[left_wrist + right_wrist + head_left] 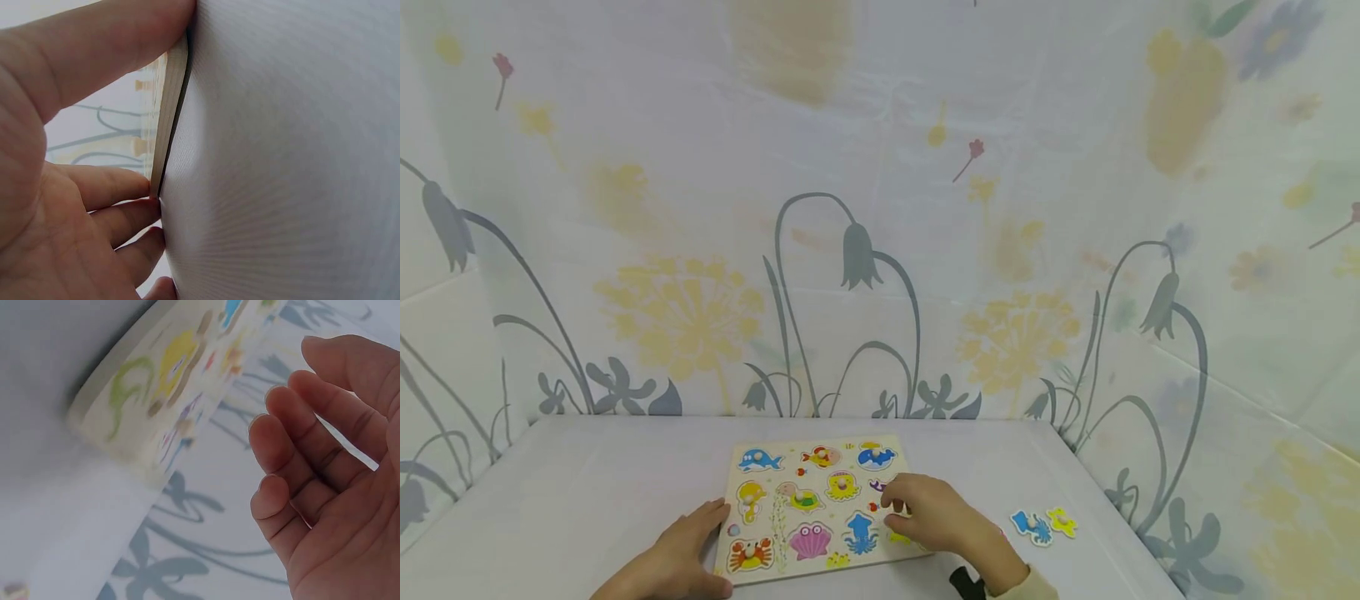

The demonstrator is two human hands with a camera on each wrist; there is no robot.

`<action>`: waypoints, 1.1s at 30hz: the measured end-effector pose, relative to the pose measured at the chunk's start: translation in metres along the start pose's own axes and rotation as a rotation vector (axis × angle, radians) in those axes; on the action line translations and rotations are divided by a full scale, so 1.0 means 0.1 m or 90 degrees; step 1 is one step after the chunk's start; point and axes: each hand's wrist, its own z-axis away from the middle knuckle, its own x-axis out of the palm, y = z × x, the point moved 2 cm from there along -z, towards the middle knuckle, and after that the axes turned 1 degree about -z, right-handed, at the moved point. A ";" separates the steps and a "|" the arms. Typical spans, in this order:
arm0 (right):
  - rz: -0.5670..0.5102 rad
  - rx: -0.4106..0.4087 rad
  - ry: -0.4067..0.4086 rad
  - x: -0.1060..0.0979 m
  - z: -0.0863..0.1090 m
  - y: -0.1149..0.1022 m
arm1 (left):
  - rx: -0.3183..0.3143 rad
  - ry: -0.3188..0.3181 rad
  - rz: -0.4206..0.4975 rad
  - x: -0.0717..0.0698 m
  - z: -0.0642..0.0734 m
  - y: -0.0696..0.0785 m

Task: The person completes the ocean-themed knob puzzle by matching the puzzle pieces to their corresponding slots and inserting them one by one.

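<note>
Head view: wooden sea-creature peg puzzle board [848, 461] laid flat on white-covered table [625, 467], close in front of wearer, prob. so all pics can be reached. L hand [677, 554] set at near-left corner: thumb by near edge, fingertips against left edge, thumb & fingers spread well apart, not clamped; presumably placed thus so bd is kept from sliding. R hand [936, 512] held over bd's right side, partly hiding the pics there; fingers loosely bent, close to one another, thumb apart; per R wrist view nothing is gripped & fingertips appear clear of bd. Crab [750, 556], seahorse [750, 500] & octopus [842, 485] seated in bd, pegs up, apparently for pinching. No peg made out on pink shell [810, 542] or blue squid [861, 533]; whether pieces or printed recesses, can't tell. Blue piece [1032, 527] & yellow piece [1062, 522] left loose on table, right of bd, near each other, prob. kept within R-hand reach. Brands/labels: none seen. Writing: none legible; bd & backdrop [880, 125] carry only pics, e.g. grey bellflowers on the latter.
</note>
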 end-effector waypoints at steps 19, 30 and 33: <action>-0.022 0.110 0.049 -0.15 0.57 0.57 | -0.011 -0.007 -0.003 0.00 -0.01 0.00; -0.039 0.142 0.074 -0.26 0.74 0.82 | -0.026 -0.009 0.002 0.01 -0.03 0.01; -0.034 0.157 0.077 -0.26 0.76 0.89 | -0.029 -0.008 0.004 0.01 -0.02 0.01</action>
